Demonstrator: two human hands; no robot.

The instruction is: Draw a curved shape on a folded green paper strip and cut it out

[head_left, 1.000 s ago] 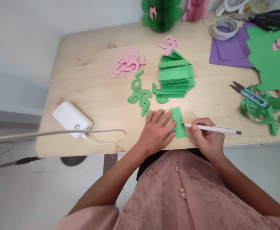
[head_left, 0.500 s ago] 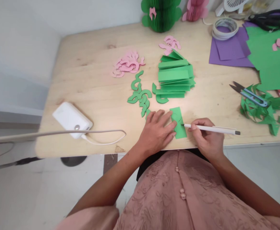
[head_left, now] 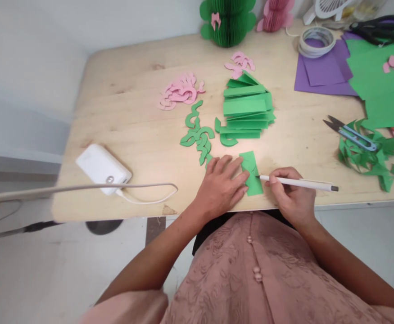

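Observation:
A small green paper strip (head_left: 253, 184) with a faint curved line lies near the table's front edge. My left hand (head_left: 221, 185) rests flat, fingers spread, with its fingertips on the strip's left side. In my right hand (head_left: 293, 195) is a white pen (head_left: 303, 183), its dark tip at the strip's right edge. Folded green strips (head_left: 246, 107) form a stack beyond the paper. Curved green cutouts (head_left: 197, 132) are piled to the left of that stack, and pink cutouts (head_left: 181, 91) lie further back.
A white power bank (head_left: 102, 168) with a cable lies at the left. At the right are small snips (head_left: 355, 135) on green scraps (head_left: 365, 157), tape rolls (head_left: 316, 42), purple paper (head_left: 325, 74) and black scissors (head_left: 379, 28). Honeycomb paper figures (head_left: 228, 22) stand at the back.

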